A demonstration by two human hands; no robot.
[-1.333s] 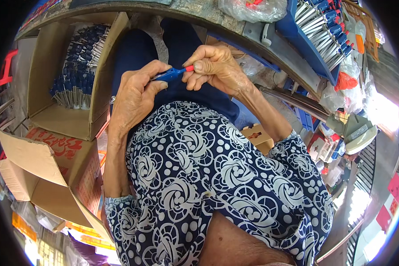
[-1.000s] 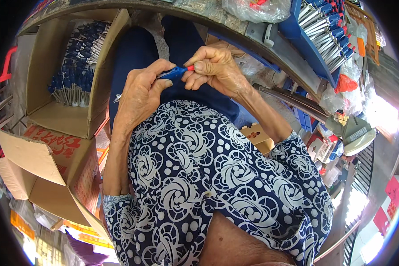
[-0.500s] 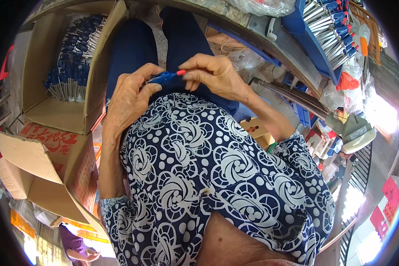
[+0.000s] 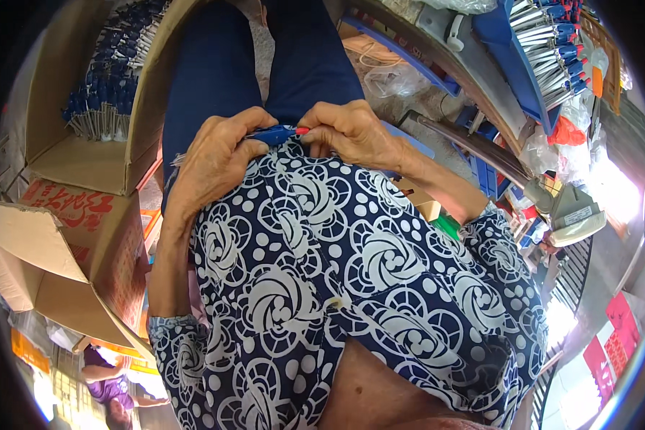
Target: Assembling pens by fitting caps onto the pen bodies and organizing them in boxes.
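In front of my belly, over my lap, both hands meet at a small blue piece (image 4: 274,135) with a red tip at its right end. My left hand (image 4: 218,158) pinches the blue body between thumb and fingers. At the red tip, the thumb and fingers of my right hand (image 4: 355,135) are closed on it. Similar blue-handled pieces (image 4: 102,100) with thin metal shafts are packed in the open cardboard box (image 4: 79,155) to the left. More of them, with red tips, lie in rows in a blue tray (image 4: 500,50) at the upper right.
A second opened carton (image 4: 68,304) with raised flaps stands nearer on the left. A wooden bench edge (image 4: 473,89) runs along the far right, with plastic bags (image 4: 545,150) hanging by it. Another person (image 4: 107,380) is at the lower left.
The hands and the blue piece have come slightly lower and closer to my body. My right fingers now cover more of the red tip. The whole view has shifted a little.
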